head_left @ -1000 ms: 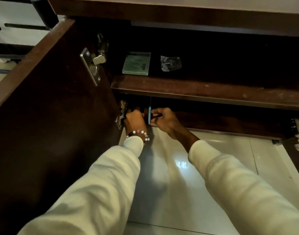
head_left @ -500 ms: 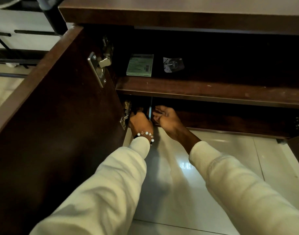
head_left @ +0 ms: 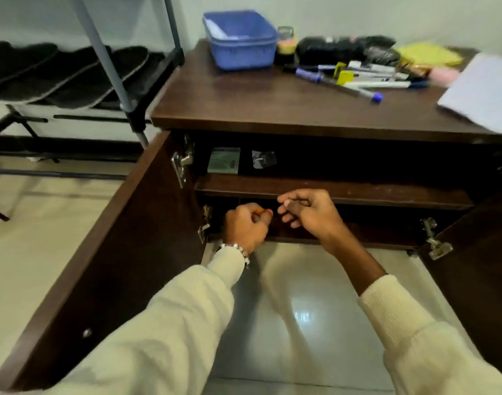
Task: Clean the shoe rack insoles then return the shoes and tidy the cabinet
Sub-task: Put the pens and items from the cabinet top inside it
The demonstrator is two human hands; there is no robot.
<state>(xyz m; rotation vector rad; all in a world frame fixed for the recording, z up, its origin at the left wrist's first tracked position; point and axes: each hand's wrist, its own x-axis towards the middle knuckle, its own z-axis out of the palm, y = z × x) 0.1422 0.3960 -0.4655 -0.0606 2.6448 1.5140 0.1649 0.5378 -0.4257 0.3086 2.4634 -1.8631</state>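
The dark wooden cabinet (head_left: 301, 121) stands open in front of me. My left hand (head_left: 245, 228), with a pearl bracelet at the wrist, is curled into a fist at the mouth of the lower compartment; I see nothing in it. My right hand (head_left: 309, 213) hovers beside it in front of the middle shelf (head_left: 358, 192), fingers loosely curled and empty. On the upper shelf lie a green packet (head_left: 224, 160) and a clear plastic packet (head_left: 263, 158). The shoe rack (head_left: 113, 67) at the left carries several dark insoles (head_left: 67, 72).
The left door (head_left: 116, 252) and right door (head_left: 478, 266) swing out on either side of my arms. On the cabinet top are a blue basket (head_left: 240, 38), markers (head_left: 358, 81), black bags (head_left: 346, 47), a yellow cloth (head_left: 426, 54) and white paper (head_left: 483, 92). Glossy floor tiles (head_left: 301, 315) lie below.
Both hands let go of the thin blue-edged thing in the lower compartment and drew back out. My view rose, so the cabinet top and shoe rack now show.
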